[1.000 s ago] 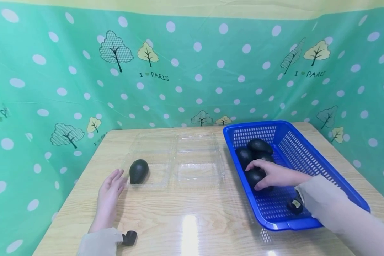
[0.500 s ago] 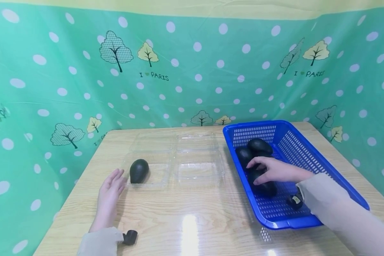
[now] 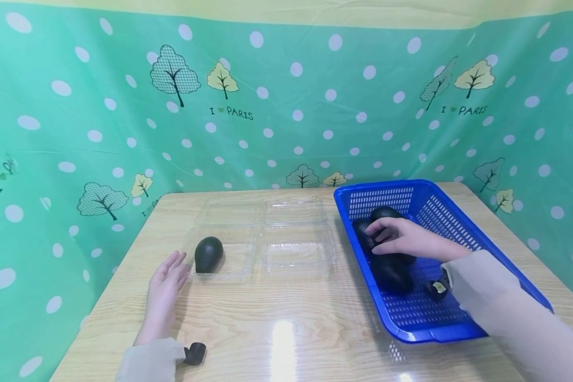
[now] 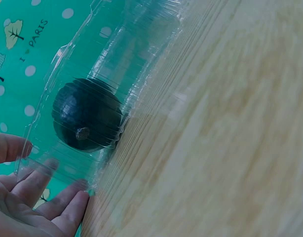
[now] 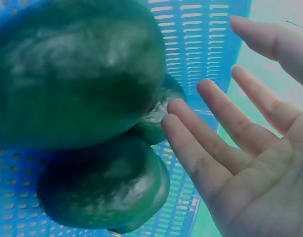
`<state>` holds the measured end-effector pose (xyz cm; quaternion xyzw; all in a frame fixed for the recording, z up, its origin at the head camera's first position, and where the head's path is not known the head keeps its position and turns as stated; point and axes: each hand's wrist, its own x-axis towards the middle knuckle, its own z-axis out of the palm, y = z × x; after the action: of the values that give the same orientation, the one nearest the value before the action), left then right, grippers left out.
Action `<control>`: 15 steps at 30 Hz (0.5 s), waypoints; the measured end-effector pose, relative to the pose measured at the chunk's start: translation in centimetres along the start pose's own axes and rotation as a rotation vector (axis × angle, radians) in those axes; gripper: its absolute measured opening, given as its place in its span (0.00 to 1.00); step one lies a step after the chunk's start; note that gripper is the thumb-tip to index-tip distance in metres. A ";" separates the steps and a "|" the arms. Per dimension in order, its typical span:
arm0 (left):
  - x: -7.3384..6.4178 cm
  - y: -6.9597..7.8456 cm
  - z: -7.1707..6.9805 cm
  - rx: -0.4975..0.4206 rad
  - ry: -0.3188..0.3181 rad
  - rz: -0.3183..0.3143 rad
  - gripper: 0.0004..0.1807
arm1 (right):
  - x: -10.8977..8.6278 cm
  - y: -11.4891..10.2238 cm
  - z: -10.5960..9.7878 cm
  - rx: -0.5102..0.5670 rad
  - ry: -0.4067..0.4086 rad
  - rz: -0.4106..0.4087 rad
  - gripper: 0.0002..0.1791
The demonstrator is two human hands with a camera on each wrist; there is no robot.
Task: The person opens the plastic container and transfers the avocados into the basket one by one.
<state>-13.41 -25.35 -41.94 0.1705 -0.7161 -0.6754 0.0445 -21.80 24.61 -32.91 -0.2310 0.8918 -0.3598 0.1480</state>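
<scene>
A dark avocado lies in the front left compartment of a clear plastic clamshell container. My left hand rests at the container's left edge, its fingers extended; in the left wrist view its fingertips show through the plastic wall. My right hand is over the blue plastic basket on the right. Its fingers are spread above several dark avocados, with fingertips close to the ones at the basket's left side. In the right wrist view these fingers are apart, holding nothing, beside a large avocado.
The container and basket stand on a light wooden table. A green dotted curtain hangs behind and at both sides. A small black device is at the left cuff, and another black device hangs beneath the right wrist.
My right hand has come off the front avocado in the basket and shifted toward the avocados farther back. The front avocado has rolled slightly nearer. My left hand has stayed in place.
</scene>
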 end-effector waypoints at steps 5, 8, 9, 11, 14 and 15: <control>0.1 0.0 0.0 -0.002 0.008 -0.008 0.35 | 0.9 -0.4 -0.3 0.057 0.041 -0.037 0.24; 0.1 0.1 0.1 -0.004 0.009 -0.009 0.35 | 1.4 -0.9 -0.5 0.092 0.064 -0.047 0.26; 0.1 0.1 0.1 -0.005 0.009 -0.008 0.35 | 1.5 -1.0 -0.5 0.104 0.066 -0.047 0.26; 0.1 0.1 0.1 -0.006 0.007 -0.007 0.35 | 1.8 -1.4 -0.6 0.118 0.076 -0.036 0.27; 0.1 0.1 0.0 -0.006 0.003 -0.005 0.35 | 2.2 -1.8 -0.6 0.121 0.094 -0.013 0.28; 0.1 0.0 0.0 -0.005 0.001 -0.005 0.35 | 2.3 -1.9 -0.5 0.129 0.098 -0.006 0.29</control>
<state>-13.56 -25.38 -41.92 0.1727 -0.7139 -0.6772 0.0436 -23.43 22.50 -31.40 -0.2058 0.8722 -0.4279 0.1175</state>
